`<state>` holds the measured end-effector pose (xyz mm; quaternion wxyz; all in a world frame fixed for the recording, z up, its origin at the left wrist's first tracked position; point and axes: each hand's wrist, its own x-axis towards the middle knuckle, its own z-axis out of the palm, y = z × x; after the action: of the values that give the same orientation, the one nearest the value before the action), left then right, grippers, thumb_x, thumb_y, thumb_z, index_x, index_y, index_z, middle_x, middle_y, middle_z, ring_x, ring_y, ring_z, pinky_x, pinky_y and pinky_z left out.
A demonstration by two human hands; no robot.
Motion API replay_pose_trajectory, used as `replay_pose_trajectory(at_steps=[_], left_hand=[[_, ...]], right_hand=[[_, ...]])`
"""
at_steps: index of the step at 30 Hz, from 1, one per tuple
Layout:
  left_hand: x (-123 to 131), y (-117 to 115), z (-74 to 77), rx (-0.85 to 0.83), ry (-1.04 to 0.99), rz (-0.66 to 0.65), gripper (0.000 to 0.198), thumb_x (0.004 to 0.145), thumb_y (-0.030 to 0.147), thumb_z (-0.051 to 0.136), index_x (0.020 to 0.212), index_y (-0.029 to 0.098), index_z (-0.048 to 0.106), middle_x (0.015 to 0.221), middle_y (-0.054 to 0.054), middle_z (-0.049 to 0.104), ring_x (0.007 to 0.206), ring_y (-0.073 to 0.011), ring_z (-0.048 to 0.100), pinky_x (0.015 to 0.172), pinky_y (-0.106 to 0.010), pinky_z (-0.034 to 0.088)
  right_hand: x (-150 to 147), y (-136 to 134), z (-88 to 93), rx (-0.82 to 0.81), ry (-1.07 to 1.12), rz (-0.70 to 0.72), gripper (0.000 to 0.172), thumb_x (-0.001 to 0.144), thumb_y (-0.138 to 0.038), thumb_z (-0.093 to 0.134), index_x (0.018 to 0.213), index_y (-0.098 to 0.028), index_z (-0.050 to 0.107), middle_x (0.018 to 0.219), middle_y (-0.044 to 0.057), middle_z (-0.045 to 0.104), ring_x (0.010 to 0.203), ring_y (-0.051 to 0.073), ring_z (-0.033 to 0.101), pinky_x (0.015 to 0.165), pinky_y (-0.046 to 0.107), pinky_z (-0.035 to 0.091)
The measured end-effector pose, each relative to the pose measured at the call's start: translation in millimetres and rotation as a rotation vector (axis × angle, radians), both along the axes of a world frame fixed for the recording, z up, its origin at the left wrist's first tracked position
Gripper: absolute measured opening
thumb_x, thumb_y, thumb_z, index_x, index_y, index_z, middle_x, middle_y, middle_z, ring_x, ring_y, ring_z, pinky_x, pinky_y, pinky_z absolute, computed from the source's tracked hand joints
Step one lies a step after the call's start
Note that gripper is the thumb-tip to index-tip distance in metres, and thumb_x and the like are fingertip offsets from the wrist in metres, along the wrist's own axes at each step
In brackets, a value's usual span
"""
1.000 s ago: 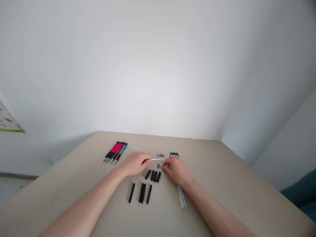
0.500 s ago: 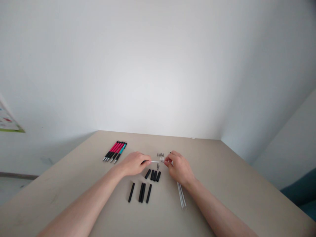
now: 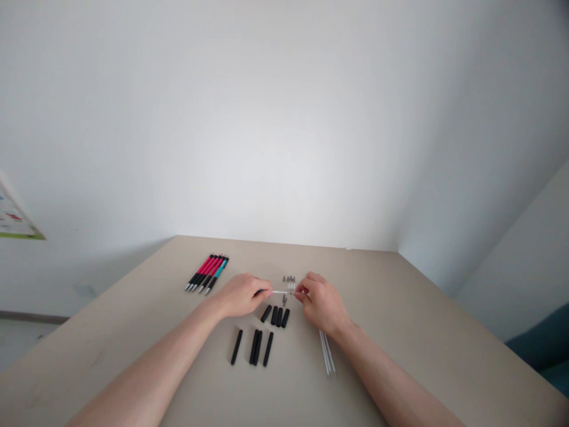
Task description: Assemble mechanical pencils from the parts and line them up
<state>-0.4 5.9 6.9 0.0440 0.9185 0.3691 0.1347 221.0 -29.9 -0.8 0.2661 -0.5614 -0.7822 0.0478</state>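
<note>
My left hand (image 3: 244, 295) is closed in a pinch on a thin white pen refill (image 3: 280, 292), which lies level and points to the right. At its dark tip, the thumb and fingertips of my right hand (image 3: 322, 301) are pinched together; whatever small part they hold is hidden. Just beyond the refill are small grey cone-shaped pen tips (image 3: 288, 279) and little clear pieces (image 3: 291, 286). Thin metal springs or similar grey bits (image 3: 284, 300) lie below it. Nearer to me are short black tubes (image 3: 279, 316).
Longer black tubes (image 3: 255, 347) lie at the front of the beige table (image 3: 200, 367). More white refills (image 3: 328, 356) rest partly under my right wrist. Several pens (image 3: 208, 273), red and one turquoise, lie in a row at the back left. A white wall (image 3: 284, 148) stands behind.
My right fingers have shifted very slightly at the refill's tip. The left hand and the parts on the table have kept their places.
</note>
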Motion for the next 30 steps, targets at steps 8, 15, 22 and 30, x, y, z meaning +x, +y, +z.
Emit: replay_pose_trajectory(at_steps=[8, 15, 22, 30], left_hand=[[2.6, -0.6, -1.6, 0.013, 0.011, -0.018, 0.035, 0.093, 0.037, 0.036, 0.077, 0.023, 0.063, 0.068, -0.001, 0.066, 0.065, -0.0162, 0.059, 0.057, -0.024, 0.030], [7.4, -3.7, -2.7, 0.031, 0.026, -0.020, 0.033, 0.093, 0.035, 0.036, 0.078, 0.023, 0.062, 0.066, 0.000, 0.065, 0.065, -0.0164, 0.059, 0.058, -0.024, 0.031], [6.4, -2.8, -2.9, 0.022, 0.006, -0.030, 0.030, 0.094, 0.032, 0.035, 0.081, 0.023, 0.061, 0.068, 0.000, 0.064, 0.065, -0.0153, 0.058, 0.059, -0.023, 0.031], [2.1, 1.0, -2.8, -0.022, -0.030, 0.008, 0.030, 0.094, 0.034, 0.036, 0.081, 0.022, 0.061, 0.069, 0.000, 0.064, 0.066, -0.0154, 0.057, 0.059, -0.023, 0.032]], right_hand=[[-2.7, -3.3, 4.0, 0.016, -0.003, 0.056, 0.009, 0.082, -0.017, 0.056, 0.079, -0.019, 0.064, 0.084, 0.003, 0.058, 0.080, 0.015, 0.054, 0.068, 0.025, 0.039], [-6.2, -4.5, 3.3, 0.066, 0.039, 0.167, 0.008, 0.084, -0.016, 0.055, 0.082, -0.018, 0.062, 0.086, 0.005, 0.055, 0.084, 0.017, 0.053, 0.074, 0.027, 0.041], [-5.9, -4.5, 4.0, 0.081, 0.106, 0.181, 0.010, 0.085, -0.018, 0.052, 0.087, -0.018, 0.062, 0.086, 0.005, 0.056, 0.082, 0.017, 0.053, 0.072, 0.027, 0.041], [-2.3, -14.2, 13.1, 0.029, 0.098, 0.375, 0.015, 0.076, -0.010, 0.052, 0.079, -0.019, 0.063, 0.068, 0.000, 0.059, 0.067, 0.014, 0.054, 0.066, 0.024, 0.039]])
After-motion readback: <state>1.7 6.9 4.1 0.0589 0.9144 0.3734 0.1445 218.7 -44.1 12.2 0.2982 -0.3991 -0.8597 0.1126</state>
